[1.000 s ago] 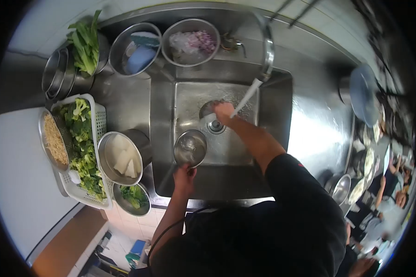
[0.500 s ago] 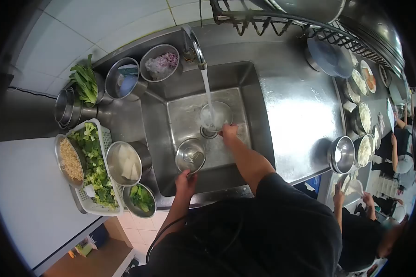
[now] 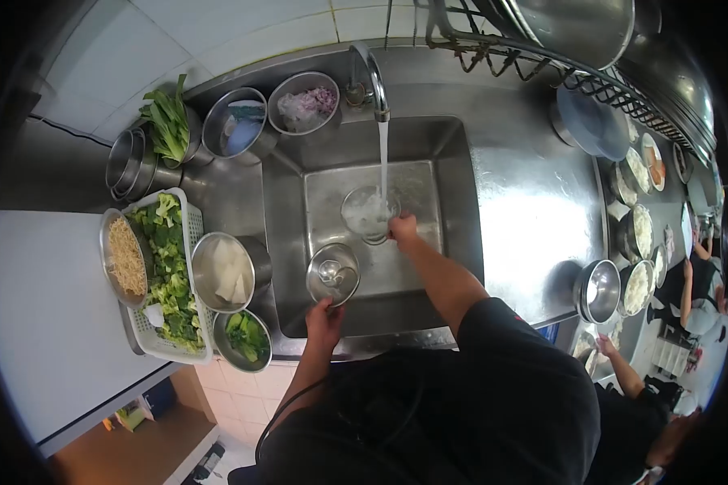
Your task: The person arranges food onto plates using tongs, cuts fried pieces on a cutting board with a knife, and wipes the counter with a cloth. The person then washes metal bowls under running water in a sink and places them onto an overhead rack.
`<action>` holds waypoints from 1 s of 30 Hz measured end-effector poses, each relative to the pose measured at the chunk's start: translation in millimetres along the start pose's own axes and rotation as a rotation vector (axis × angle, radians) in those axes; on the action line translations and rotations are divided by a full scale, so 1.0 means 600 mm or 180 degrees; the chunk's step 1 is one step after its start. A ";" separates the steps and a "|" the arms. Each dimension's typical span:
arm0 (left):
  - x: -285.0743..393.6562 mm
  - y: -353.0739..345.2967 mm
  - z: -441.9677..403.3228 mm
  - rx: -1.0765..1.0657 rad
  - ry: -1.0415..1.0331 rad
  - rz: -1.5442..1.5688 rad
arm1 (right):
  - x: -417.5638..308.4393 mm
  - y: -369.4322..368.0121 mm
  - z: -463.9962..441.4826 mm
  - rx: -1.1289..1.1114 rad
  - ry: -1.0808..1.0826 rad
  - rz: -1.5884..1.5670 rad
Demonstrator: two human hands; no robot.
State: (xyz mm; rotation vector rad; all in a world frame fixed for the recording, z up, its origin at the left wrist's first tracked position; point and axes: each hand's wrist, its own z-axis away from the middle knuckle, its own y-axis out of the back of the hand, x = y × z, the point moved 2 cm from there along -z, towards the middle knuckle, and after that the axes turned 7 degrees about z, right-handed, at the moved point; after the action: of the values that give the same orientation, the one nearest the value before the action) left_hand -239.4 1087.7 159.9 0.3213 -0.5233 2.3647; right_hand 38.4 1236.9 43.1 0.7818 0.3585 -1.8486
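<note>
My right hand (image 3: 403,229) grips the near right edge of a round, see-through-looking bowl (image 3: 356,212) in the sink (image 3: 287,190). A stream of water (image 3: 383,153) from the curved tap (image 3: 370,77) falls into that bowl, and splashing blurs its inside. With the fingers of my left hand (image 3: 324,322) I hold the near rim of a small metal bowl (image 3: 322,287). This bowl stays over the sink's front left part, apart from the stream. Something shiny, perhaps a little water, shows in its bottom.
Left of the sink are a white basket (image 3: 192,234) of broccoli, a pot (image 3: 259,263) of pale pieces and a bowl (image 3: 260,364) of leafy greens. Metal bowls (image 3: 598,291) stack on the right counter. A wire rack (image 3: 493,44) hangs above. Other people work at far right.
My view has shifted, so the sink appears farther right. The right-hand bowl has moved left relative to the stream and its water looks more churned. My left hand keeps its hold.
</note>
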 end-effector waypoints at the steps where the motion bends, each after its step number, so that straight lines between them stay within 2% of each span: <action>1: -0.004 0.007 -0.002 0.0071 0.0121 0.0084 | 0.002 -0.006 -0.009 -0.0009 -0.0013 0.0018; 3: -0.010 0.014 -0.005 0.0075 0.0143 0.0106 | -0.083 -0.028 0.024 0.0720 0.2173 0.2944; 4: -0.007 0.016 -0.004 0.0059 0.0162 0.0097 | -0.100 -0.027 0.029 0.0721 0.2152 0.2921; 6: -0.005 0.007 -0.002 0.0065 0.0117 0.0124 | -0.157 -0.040 0.045 0.1103 0.4299 0.3749; 7: -0.005 0.005 0.000 0.0092 0.0094 0.0189 | -0.181 -0.039 0.049 0.1119 0.4293 0.3723; 9: 0.000 -0.006 0.004 0.0034 0.0063 0.0173 | -0.227 -0.056 0.051 0.0490 0.4277 0.4563; 10: 0.002 -0.007 0.009 -0.0002 0.0060 0.0169 | -0.244 -0.070 0.049 0.0475 0.4275 0.4543; 12: 0.004 -0.004 0.005 0.0029 0.0074 0.0169 | -0.263 -0.092 0.022 0.0821 0.2951 0.4496; 13: 0.004 -0.001 0.003 0.0042 0.0101 0.0176 | -0.262 -0.093 0.017 0.1181 0.2703 0.3885; 14: 0.006 -0.003 0.007 0.0064 0.0102 0.0172 | -0.260 -0.092 0.019 0.1161 0.2689 0.3885; 16: 0.011 -0.010 0.014 0.0097 0.0092 0.0150 | -0.254 -0.076 0.016 0.0591 0.1739 0.2006; 17: 0.012 -0.007 0.011 0.0101 0.0095 0.0153 | -0.182 -0.082 -0.059 0.0459 0.1545 0.1429; 20: 0.007 0.006 -0.004 -0.0006 0.0203 0.0354 | -0.020 -0.062 -0.056 -0.0533 -0.0458 -0.0298; 21: 0.006 0.006 -0.005 0.0123 0.0265 0.0388 | -0.005 -0.045 0.010 -0.0239 -0.0739 -0.0646; 23: 0.004 0.001 0.004 0.0291 0.0318 0.0472 | 0.108 -0.005 0.017 -0.0372 -0.1524 -0.1317; 26: 0.004 -0.013 0.030 0.0305 0.0239 0.0338 | 0.107 0.050 0.048 -0.0096 -0.1202 -0.1554; 30: -0.001 -0.020 0.018 0.0244 0.0232 0.0233 | 0.042 0.031 0.003 0.0016 -0.0860 -0.1666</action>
State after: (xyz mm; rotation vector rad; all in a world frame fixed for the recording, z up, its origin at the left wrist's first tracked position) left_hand -229.7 1090.4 172.8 0.2533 -0.4174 2.4616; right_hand 48.6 1210.4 29.5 0.4528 0.4096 -2.4114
